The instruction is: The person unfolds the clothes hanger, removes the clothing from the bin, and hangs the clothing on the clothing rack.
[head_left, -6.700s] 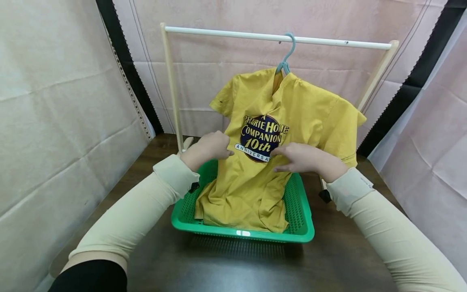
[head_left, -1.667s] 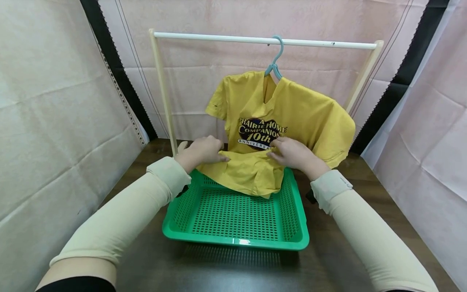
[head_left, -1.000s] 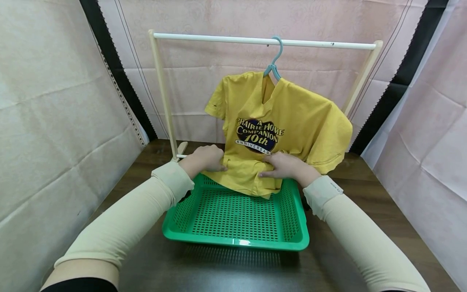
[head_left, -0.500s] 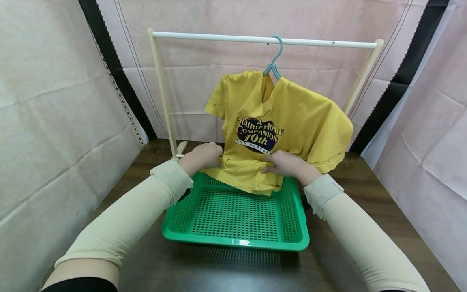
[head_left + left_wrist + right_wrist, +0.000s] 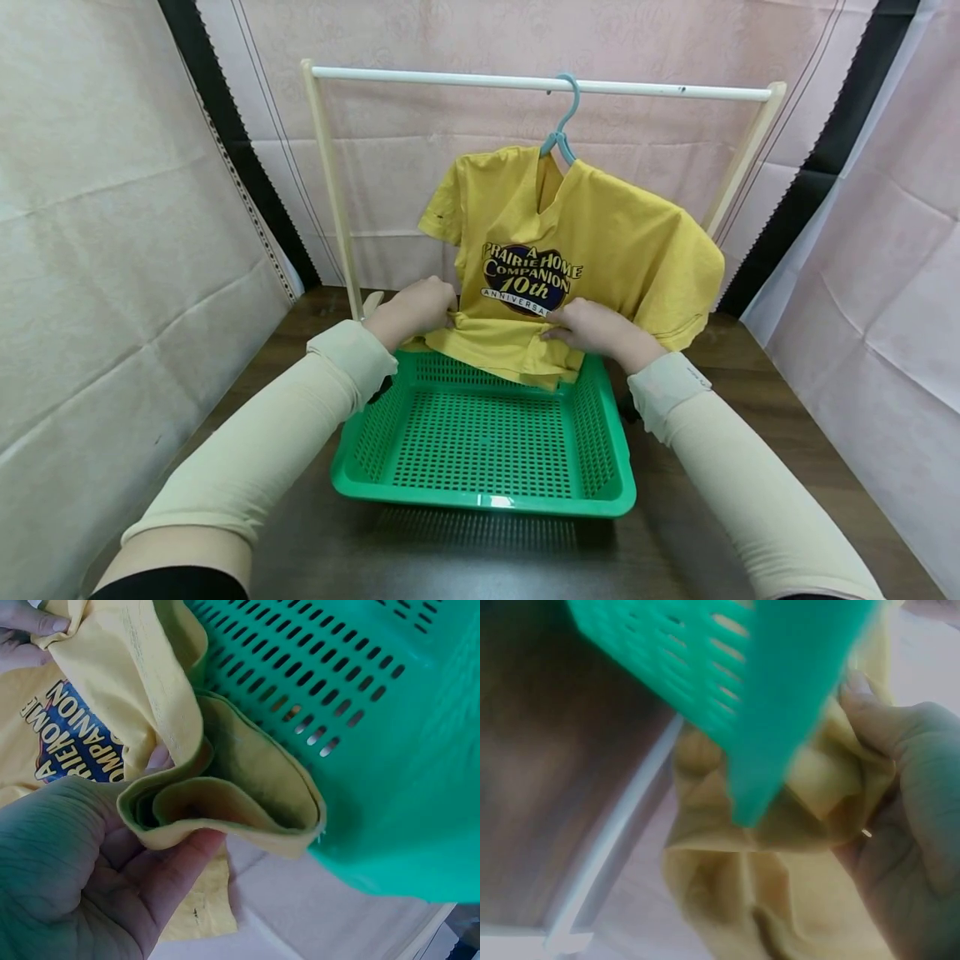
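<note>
A yellow T-shirt with a dark printed emblem hangs from a light-blue hanger. Its lower part is folded up over the back of a green perforated basket. My left hand pinches the folded hem at the shirt's left side; in the left wrist view, rolled layers of yellow cloth sit between thumb and fingers. On the other side, my right hand grips the fold just below the print. The right wrist view shows its thumb on the bunched cloth beside the basket's edge.
The hanger hooks over the white bar of a clothes rack with cream posts. The basket stands on a dark wooden table. Pale fabric walls enclose the sides and back.
Earlier the shirt's lower part lay in the basket; now it is folded up in both hands and the basket floor shows. Over the last half second both hands rise slightly with the hem.
</note>
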Motion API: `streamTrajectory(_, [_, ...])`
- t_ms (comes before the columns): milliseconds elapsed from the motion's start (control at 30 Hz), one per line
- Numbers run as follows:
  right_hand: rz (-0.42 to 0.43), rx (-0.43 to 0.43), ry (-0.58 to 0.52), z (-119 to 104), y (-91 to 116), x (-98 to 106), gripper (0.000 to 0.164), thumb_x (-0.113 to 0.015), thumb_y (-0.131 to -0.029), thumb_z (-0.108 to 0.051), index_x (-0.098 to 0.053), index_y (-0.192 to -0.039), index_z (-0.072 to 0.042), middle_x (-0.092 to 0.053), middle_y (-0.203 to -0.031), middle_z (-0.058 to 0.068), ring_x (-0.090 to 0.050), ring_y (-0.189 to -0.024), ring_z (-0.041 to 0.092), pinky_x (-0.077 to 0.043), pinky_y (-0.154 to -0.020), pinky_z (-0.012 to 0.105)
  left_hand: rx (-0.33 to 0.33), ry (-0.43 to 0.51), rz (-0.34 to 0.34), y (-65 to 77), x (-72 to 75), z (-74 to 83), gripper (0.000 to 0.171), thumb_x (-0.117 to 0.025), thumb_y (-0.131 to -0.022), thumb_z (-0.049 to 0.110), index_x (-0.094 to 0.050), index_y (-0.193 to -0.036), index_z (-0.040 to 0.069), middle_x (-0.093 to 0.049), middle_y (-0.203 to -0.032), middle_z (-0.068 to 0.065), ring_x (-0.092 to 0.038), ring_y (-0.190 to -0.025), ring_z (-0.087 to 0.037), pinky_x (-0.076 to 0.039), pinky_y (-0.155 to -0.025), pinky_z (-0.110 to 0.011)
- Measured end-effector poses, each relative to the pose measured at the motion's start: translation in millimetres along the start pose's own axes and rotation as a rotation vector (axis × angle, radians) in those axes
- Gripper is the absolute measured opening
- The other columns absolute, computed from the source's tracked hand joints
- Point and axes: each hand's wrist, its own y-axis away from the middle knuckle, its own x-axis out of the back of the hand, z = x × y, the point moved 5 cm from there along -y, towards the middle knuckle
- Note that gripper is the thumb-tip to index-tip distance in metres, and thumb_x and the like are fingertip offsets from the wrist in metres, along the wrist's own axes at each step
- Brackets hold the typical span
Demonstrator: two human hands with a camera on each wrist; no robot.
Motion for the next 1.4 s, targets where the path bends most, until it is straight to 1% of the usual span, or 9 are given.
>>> streamTrajectory(133, [0.035, -0.025, 0.028, 4, -2, 10, 0.020, -0.068, -0.098, -0.020, -0.064, -0.080, -0.012, -0.049, -0.060, -0.008, -0.046, -0.050, 0.006, -0.044, -0.055, 0.030, 0.038, 0.012, 0.045, -2.7, 8.2, -2.0, 0.005, -0.074, -0.093, 0.013, -0.077, -0.097, 0.012, -0.070, -0.097, -0.006, -0.062, -0.080, -0.018, -0.049, -0.067, -0.032])
streamTrajectory(233, [0.060, -0.071, 0.070, 6, -4, 20, 0.026, -0.067, -0.099, -0.021, -0.059, -0.077, -0.011, -0.043, -0.057, -0.006, -0.045, -0.049, 0.009, -0.043, -0.054, 0.032, 0.071, -0.001, 0.093, -5.5, 16.1, -3.2, 0.006, -0.071, -0.095, 0.013, -0.076, -0.097, 0.013, -0.069, -0.097, -0.007, -0.062, -0.083, -0.020, -0.050, -0.068, -0.035])
streamTrajectory(400, [0.122, -0.169, 0.205, 10, -10, 35, 0.024, -0.064, -0.101, -0.026, -0.060, -0.081, -0.013, -0.053, -0.060, 0.002, -0.057, -0.055, 0.019, -0.049, -0.055, 0.039, 0.138, -0.052, 0.196, -8.9, 30.0, -4.0, 0.008, -0.065, -0.095, 0.010, -0.074, -0.093, 0.011, -0.069, -0.092, -0.009, -0.063, -0.077, -0.022, -0.051, -0.066, -0.038])
streamTrajectory(533, [0.208, -0.238, 0.303, 12, -17, 46, 0.020, -0.062, -0.102, -0.026, -0.064, -0.090, -0.011, -0.064, -0.073, 0.009, -0.065, -0.066, 0.031, -0.053, -0.058, 0.048, 0.149, -0.081, 0.330, -10.0, 40.3, -2.8, 0.006, -0.064, -0.094, 0.007, -0.070, -0.093, 0.008, -0.069, -0.094, -0.013, -0.065, -0.079, -0.028, -0.054, -0.065, -0.042])
streamTrajectory(667, [0.308, -0.257, 0.332, 12, -19, 53, 0.019, -0.062, -0.102, -0.023, -0.062, -0.090, -0.008, -0.066, -0.078, 0.011, -0.067, -0.071, 0.035, -0.054, -0.060, 0.052, 0.153, -0.079, 0.450, -9.1, 47.0, -1.8, 0.009, -0.060, -0.094, 0.006, -0.069, -0.091, 0.007, -0.069, -0.092, -0.014, -0.067, -0.079, -0.033, -0.055, -0.064, -0.046])
streamTrajectory(767, [0.341, -0.258, 0.335, 12, -20, 54, 0.020, -0.063, -0.101, -0.023, -0.060, -0.088, -0.008, -0.066, -0.079, 0.013, -0.067, -0.072, 0.036, -0.053, -0.060, 0.053, 0.158, -0.070, 0.487, -8.8, 49.2, -1.9, 0.013, -0.057, -0.094, 0.005, -0.069, -0.089, 0.008, -0.070, -0.088, -0.014, -0.066, -0.076, -0.033, -0.054, -0.062, -0.048])
streamTrajectory(1233, [0.327, -0.311, 0.353, 15, -23, 53, 0.022, -0.065, -0.101, -0.024, -0.058, -0.086, -0.008, -0.064, -0.075, 0.012, -0.067, -0.070, 0.035, -0.054, -0.059, 0.051, 0.141, -0.077, 0.474, -11.6, 49.8, -3.3, 0.012, -0.059, -0.093, 0.005, -0.070, -0.089, 0.007, -0.070, -0.086, -0.013, -0.067, -0.076, -0.033, -0.054, -0.064, -0.047])
streamTrajectory(1333, [0.249, -0.342, 0.322, 18, -25, 47, 0.021, -0.065, -0.100, -0.026, -0.061, -0.091, -0.008, -0.068, -0.082, 0.014, -0.068, -0.076, 0.036, -0.055, -0.064, 0.052, 0.148, -0.062, 0.342, -13.3, 41.5, -4.8, 0.009, -0.063, -0.096, 0.014, -0.069, -0.093, 0.008, -0.070, -0.089, -0.011, -0.066, -0.078, -0.029, -0.055, -0.065, -0.043])
streamTrajectory(1400, [0.172, -0.352, 0.296, 19, -26, 41, 0.022, -0.067, -0.099, -0.028, -0.062, -0.093, -0.008, -0.068, -0.084, 0.014, -0.068, -0.079, 0.036, -0.055, -0.067, 0.052, 0.151, -0.063, 0.231, -14.0, 33.9, -6.1, 0.016, -0.066, -0.098, 0.025, -0.069, -0.101, 0.009, -0.070, -0.095, -0.009, -0.066, -0.082, -0.027, -0.055, -0.067, -0.041])
